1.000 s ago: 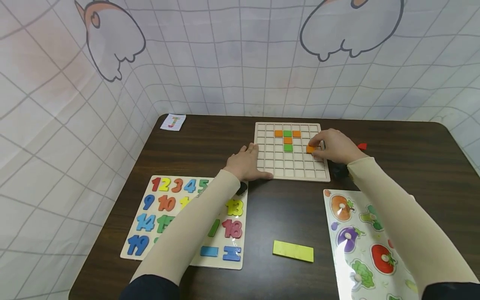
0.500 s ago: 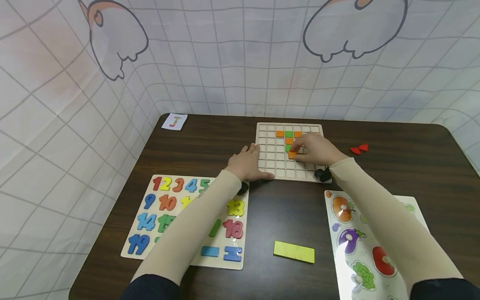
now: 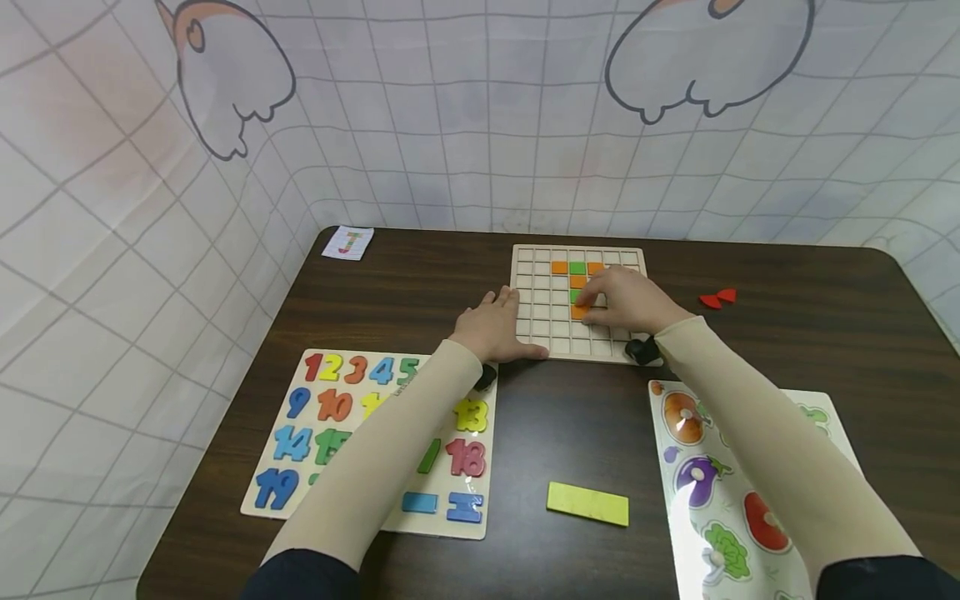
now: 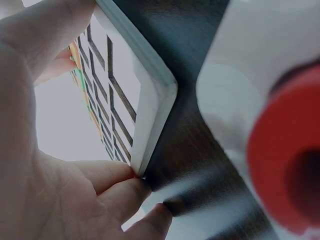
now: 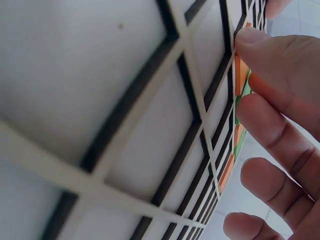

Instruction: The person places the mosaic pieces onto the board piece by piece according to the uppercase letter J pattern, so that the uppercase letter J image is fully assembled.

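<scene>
A pale wooden grid board (image 3: pixel 542 320) lies at the back middle of the table. Orange and green square tiles (image 3: pixel 577 268) form a T shape in its cells. At the lower end of that column, my right hand (image 3: pixel 632 298) pinches an orange tile (image 3: pixel 579 312) between thumb and index finger. In the right wrist view, the thumb and fingertips are right at this orange tile (image 5: pixel 241 74), close to the grid. My left hand (image 3: pixel 491 330) is spread at the board's left edge, its fingers along the side and thumb by the front edge.
A number puzzle (image 3: pixel 484 467) lies front left, partly under my left forearm. A vegetable puzzle (image 3: pixel 667 517) is front right, under my right forearm. Between them is a yellow strip (image 3: pixel 588 503). Red pieces (image 3: pixel 711 301) lie right of the board, a letter card (image 3: pixel 348 243) back left.
My right hand has moved left across the board with the orange tile, to the cell below the lower green tile. In the last half second it shifts only slightly. The left hand stays put.
</scene>
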### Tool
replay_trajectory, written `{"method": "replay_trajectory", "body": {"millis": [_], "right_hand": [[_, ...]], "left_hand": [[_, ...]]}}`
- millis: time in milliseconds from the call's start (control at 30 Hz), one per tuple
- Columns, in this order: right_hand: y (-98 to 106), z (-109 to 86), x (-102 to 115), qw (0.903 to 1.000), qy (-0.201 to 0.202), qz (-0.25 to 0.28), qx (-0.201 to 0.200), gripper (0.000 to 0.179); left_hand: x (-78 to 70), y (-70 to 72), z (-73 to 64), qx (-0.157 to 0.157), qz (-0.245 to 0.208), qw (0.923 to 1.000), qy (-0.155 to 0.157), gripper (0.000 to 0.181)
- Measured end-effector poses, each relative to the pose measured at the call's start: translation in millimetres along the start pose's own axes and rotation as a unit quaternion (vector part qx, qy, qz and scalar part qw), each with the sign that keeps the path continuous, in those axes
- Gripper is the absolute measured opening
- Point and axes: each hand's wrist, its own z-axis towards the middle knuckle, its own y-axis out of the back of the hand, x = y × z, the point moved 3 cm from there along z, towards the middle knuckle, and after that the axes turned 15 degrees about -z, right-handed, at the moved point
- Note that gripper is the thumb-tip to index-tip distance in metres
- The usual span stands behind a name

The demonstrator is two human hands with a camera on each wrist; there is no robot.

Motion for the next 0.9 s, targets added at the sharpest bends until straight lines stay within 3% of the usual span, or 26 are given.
{"method": "replay_trajectory", "body": {"millis": [267, 733, 900], "right_hand": [[8, -16.3, -26, 0.9967, -0.074, 0.027, 0.015, 0.021], [23, -88.3, -105, 0.9890, -0.144, -0.024, 0.025, 0.036], [25, -107.7, -127, 0.9850, -0.163, -0.033, 0.047, 0.039]], "left_hand": [[0.6, -1.4, 0.1, 0.000, 0.003, 1.0000, -0.002, 0.117], [1.0, -1.7, -1.4, 0.000, 0.006, 1.0000, -0.002, 0.117], [1.0, -3.1, 1.3, 0.001, 0.009, 1.0000, -0.005, 0.117]]}}
